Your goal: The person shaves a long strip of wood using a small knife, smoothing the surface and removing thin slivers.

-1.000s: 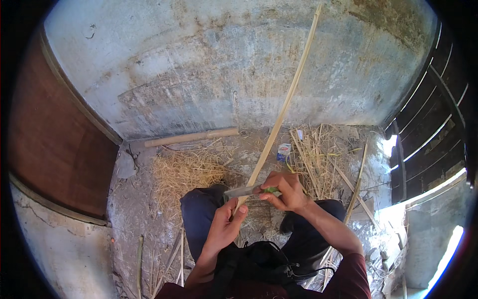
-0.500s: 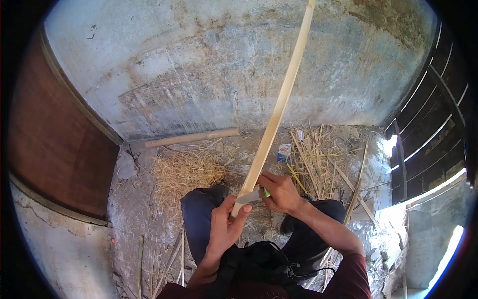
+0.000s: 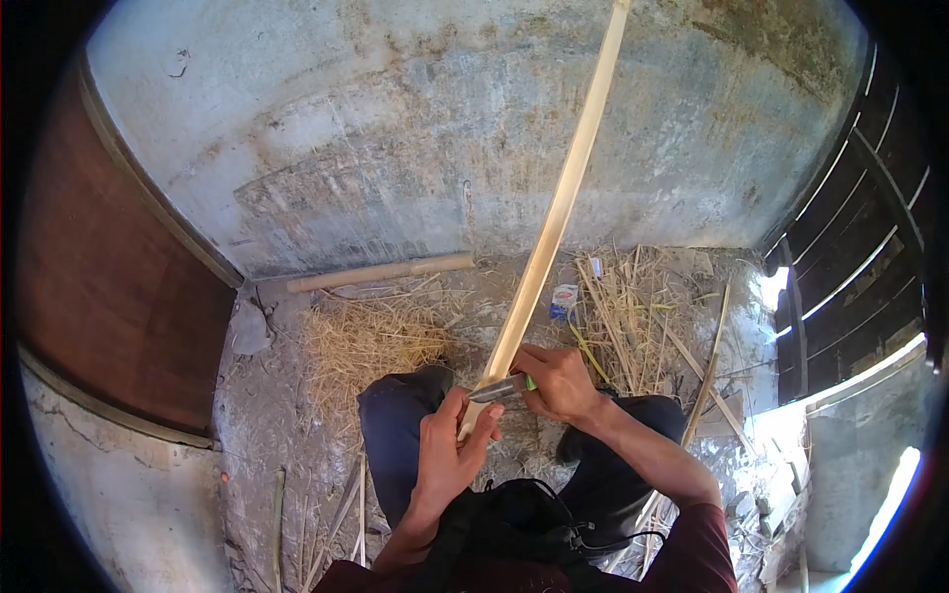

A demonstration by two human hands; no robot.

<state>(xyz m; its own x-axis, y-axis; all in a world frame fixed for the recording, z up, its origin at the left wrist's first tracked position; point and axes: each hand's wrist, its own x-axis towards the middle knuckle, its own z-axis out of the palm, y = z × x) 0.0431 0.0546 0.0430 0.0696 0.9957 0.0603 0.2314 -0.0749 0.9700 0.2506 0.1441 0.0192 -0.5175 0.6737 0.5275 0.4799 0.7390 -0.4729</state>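
A long pale bamboo strip (image 3: 561,212) slants up from between my hands toward the top of the view. My left hand (image 3: 453,442) grips its lower end, thumb on one side and fingers on the other. My right hand (image 3: 560,383) is closed around the green handle of a knife, most of the handle hidden in the fist. The knife's grey blade (image 3: 499,388) lies across the strip just above my left thumb, its tip close to the left fingers.
A heap of thin shavings (image 3: 371,336) lies on the floor ahead-left, with a bamboo pole (image 3: 381,273) behind it along the wall. Split sticks (image 3: 628,316) and a small blue-and-white packet (image 3: 564,300) lie ahead-right. A brown door panel (image 3: 124,267) stands at left, dark slats (image 3: 860,237) at right.
The knife blade has turned, showing a darker, narrower face across the strip. The strip has tilted slightly in my left hand; both hands stay in nearly the same place.
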